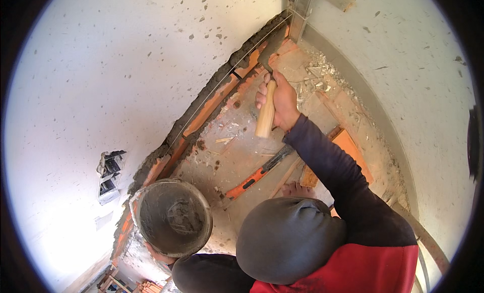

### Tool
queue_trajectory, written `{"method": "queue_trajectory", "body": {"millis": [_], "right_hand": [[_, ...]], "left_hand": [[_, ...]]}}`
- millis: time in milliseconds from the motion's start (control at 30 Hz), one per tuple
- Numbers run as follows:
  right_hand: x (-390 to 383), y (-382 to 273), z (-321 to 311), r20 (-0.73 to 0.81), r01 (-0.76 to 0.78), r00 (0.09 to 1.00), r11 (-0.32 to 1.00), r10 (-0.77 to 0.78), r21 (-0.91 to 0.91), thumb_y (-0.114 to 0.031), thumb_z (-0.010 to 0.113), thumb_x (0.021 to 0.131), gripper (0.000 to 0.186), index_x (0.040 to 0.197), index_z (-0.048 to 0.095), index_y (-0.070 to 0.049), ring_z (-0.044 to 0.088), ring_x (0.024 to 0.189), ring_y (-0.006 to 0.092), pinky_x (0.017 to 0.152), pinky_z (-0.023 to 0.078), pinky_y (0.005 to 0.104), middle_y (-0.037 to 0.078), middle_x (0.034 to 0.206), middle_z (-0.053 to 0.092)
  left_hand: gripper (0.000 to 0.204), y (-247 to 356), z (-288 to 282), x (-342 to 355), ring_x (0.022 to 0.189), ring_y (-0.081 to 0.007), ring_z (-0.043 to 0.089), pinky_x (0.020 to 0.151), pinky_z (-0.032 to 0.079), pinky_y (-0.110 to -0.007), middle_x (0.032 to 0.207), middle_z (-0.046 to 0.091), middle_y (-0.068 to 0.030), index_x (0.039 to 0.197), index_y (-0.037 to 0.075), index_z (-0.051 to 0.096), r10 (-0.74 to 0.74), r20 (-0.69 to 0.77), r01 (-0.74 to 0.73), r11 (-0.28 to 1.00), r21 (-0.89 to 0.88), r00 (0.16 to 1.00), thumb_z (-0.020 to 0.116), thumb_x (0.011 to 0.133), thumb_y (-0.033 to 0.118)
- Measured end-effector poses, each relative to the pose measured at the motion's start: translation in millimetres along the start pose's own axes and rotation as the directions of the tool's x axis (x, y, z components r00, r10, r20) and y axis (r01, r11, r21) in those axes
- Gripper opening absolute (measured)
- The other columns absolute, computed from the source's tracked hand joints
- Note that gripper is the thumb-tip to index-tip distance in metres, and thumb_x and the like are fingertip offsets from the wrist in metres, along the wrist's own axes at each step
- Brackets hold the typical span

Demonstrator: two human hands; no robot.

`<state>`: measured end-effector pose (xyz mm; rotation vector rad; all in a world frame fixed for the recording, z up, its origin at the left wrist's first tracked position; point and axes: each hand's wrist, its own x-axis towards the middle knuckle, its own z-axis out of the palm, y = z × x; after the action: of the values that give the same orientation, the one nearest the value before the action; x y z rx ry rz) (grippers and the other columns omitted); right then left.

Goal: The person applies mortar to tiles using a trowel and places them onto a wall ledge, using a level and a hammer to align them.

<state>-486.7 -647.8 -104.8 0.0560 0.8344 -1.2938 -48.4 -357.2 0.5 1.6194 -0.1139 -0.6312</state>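
Indoor building site: grey-spattered white walls (126,56), a row of orange bricks (210,107) set in mortar (191,114), a rubble-strewn floor (242,152).

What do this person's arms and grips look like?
The right sleeve is long and dark navy, joined to red cloth. The right grip is a bare hand, no glove. The left grip is mostly hidden, but what shows is ungloved too.

Trowel (268,99) with pale wooden handle, blade angled away at far end of orange brick course (209,110), mortar-smeared, round bucket (150,212), mouth up, grey-coated inside, by course's nearer stretch
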Motion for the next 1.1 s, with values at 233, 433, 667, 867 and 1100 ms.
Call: {"method": "queue_trajectory", "body": {"millis": [233,433,667,867,1100], "right_hand": [[7.1,-2.6,-6.0,0.100,0.016,0.995,1.000,-0.017,0.009,-0.040,0.033,0.102,0.030,0.087,0.043,-0.015,0.044,0.048,0.0169,0.047,0.042,0.0342,0.003,0.063,0.047],[13.2,1.4,5.5,0.066,0.051,0.997,0.998,-0.048,-0.046,-0.039,0.035,0.102,0.030,0.087,0.045,-0.015,0.043,0.048,0.0160,0.047,0.042,0.0334,0.002,0.063,0.045],[16.3,-2.6,1.1,0.020,0.070,0.997,0.997,-0.069,-0.040,-0.039,0.036,0.102,0.030,0.087,0.045,-0.015,0.043,0.048,0.0160,0.047,0.041,0.0331,0.002,0.063,0.044],[18.3,-3.0,0.7,0.026,0.079,0.997,0.996,-0.078,-0.034,-0.037,0.037,0.101,0.027,0.087,0.044,-0.015,0.044,0.048,0.0174,0.047,0.042,0.0347,0.003,0.063,0.046],[20.2,0.9,8.2,0.013,0.048,0.999,0.999,-0.048,-0.008,-0.038,0.037,0.101,0.029,0.086,0.045,-0.015,0.044,0.051,0.0162,0.049,0.043,0.0341,0.002,0.065,0.045]], "left_hand": [[0.063,-1.1,-3.2,3.5,0.125,-0.0289,0.046,0.107,0.033,-0.041,0.140,0.047,-0.0138,0.138,0.000,0.045,0.014,-0.003,-0.014,1.000,0.025,1.000,0.043,0.099,0.049],[0.063,-0.5,-9.1,6.0,0.125,-0.0289,0.046,0.108,0.033,-0.041,0.140,0.047,-0.0140,0.138,0.000,0.045,0.029,-0.014,-0.028,0.998,0.052,0.999,0.043,0.099,0.050],[0.060,-3.7,-56.5,31.9,0.123,-0.0288,0.049,0.107,0.034,-0.041,0.138,0.049,-0.0145,0.137,-0.001,0.046,0.079,0.138,-0.091,0.992,0.087,0.987,0.041,0.101,0.047],[0.060,-1.2,-22.2,8.4,0.122,-0.0285,0.050,0.106,0.035,-0.040,0.138,0.049,-0.0144,0.136,-0.002,0.046,0.025,0.122,-0.034,0.997,0.075,0.992,0.041,0.101,0.046],[0.058,-0.7,-29.1,16.3,0.120,-0.0274,0.051,0.104,0.037,-0.039,0.135,0.051,-0.0141,0.135,-0.002,0.047,0.055,0.073,-0.058,0.998,0.041,0.996,0.040,0.101,0.045]]}}
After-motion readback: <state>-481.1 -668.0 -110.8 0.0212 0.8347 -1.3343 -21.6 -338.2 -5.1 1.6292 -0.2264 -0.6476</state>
